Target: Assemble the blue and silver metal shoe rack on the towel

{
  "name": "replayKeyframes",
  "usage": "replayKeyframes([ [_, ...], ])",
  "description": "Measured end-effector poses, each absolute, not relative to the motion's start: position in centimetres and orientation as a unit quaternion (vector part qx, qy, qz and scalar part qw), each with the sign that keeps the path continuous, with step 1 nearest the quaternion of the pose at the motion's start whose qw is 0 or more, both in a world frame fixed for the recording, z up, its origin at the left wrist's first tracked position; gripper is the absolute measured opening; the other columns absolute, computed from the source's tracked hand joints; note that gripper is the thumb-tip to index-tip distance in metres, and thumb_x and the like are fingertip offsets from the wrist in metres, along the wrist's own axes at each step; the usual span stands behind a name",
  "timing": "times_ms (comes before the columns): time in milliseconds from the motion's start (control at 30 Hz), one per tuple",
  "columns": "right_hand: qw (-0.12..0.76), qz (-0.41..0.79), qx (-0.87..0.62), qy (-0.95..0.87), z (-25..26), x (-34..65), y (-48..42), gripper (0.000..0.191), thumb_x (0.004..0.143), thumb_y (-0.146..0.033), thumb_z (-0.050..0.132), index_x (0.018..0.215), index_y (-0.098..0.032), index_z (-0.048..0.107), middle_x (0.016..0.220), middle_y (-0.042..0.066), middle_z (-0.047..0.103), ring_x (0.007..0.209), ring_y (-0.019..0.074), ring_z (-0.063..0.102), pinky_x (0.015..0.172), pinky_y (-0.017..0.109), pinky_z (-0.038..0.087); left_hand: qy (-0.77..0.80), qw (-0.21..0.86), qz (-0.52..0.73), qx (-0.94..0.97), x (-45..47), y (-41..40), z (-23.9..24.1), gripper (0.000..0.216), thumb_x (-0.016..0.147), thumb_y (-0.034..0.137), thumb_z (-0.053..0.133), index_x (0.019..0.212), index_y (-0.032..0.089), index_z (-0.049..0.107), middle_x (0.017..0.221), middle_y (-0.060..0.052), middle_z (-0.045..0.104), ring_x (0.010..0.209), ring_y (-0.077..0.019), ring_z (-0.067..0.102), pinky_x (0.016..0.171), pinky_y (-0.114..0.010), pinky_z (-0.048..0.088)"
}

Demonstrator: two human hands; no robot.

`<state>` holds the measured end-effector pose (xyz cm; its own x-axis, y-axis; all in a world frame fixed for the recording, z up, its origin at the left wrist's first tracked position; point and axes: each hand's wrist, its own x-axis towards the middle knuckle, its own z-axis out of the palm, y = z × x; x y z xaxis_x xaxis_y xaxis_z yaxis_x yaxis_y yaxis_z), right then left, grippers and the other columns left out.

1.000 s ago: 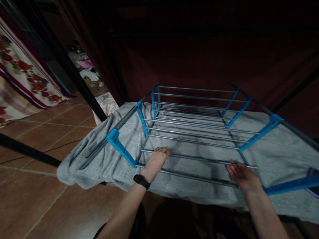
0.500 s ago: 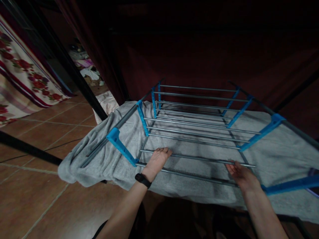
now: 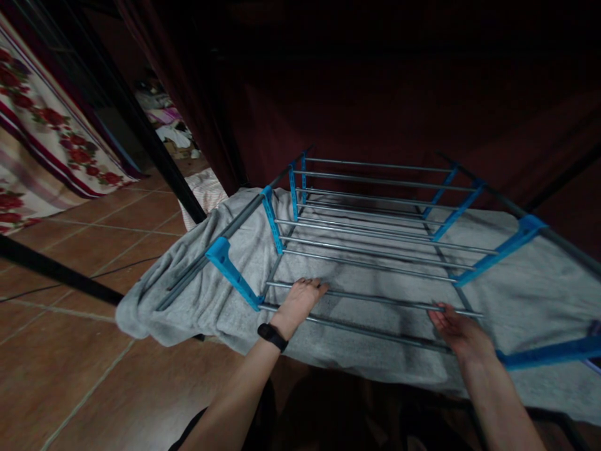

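Note:
A loose-looking metal rod lies crosswise near the front of a rack frame made of grey tubes and blue plastic brackets. My left hand, with a black band on its wrist, curls over this rod toward its left end. From below, my right hand pinches the same rod close to its right end. The front tube of the frame runs beneath my left wrist. Left of that hand stands a blue bracket; another blue bracket lies low at the right.
Under the rack a grey blanket covers a raised surface. Dark posts rise at the left, beside a dark red curtain. A floral cloth hangs over the tiled floor, where a thin cable runs.
The view has shifted slightly, so the rack appears a little further right. Both hands keep hold of the same rod, with hardly any movement along it.

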<state>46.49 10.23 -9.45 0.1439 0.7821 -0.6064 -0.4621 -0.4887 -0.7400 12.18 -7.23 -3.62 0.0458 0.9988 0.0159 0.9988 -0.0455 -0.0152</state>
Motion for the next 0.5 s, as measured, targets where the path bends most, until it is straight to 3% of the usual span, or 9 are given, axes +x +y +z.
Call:
replayKeyframes([
  [200, 0.473, 0.625, -0.61, -0.11, -8.52, 45.9, 10.23, 0.017, 0.083, -0.002, 0.051, 0.077, -0.018, 0.057, 0.081, -0.001, 0.06, 0.068, 0.007, 0.061, 0.061, 0.017, 0.057, -0.689, 0.01, -0.02, -0.724, 12.3, -7.29, -3.72, 0.034, 0.092, 0.01, 0.042, 0.117, 0.026, 0.059, 0.103, -0.004, 0.064, 0.091, -0.0164, 0.062, 0.09, -0.031, 0.043],
  [500, 0.475, 0.618, -0.621, -0.083, -9.27, 46.75, 10.47, 0.018, 0.088, -0.006, 0.049, 0.08, -0.019, 0.059, 0.078, -0.001, 0.059, 0.065, 0.008, 0.06, 0.058, 0.019, 0.058, -0.69, 0.008, -0.03, -0.723, 12.37, -7.29, -4.25, 0.034, 0.092, 0.011, 0.042, 0.118, 0.025, 0.059, 0.105, -0.005, 0.063, 0.093, -0.0173, 0.061, 0.092, -0.032, 0.043],
])
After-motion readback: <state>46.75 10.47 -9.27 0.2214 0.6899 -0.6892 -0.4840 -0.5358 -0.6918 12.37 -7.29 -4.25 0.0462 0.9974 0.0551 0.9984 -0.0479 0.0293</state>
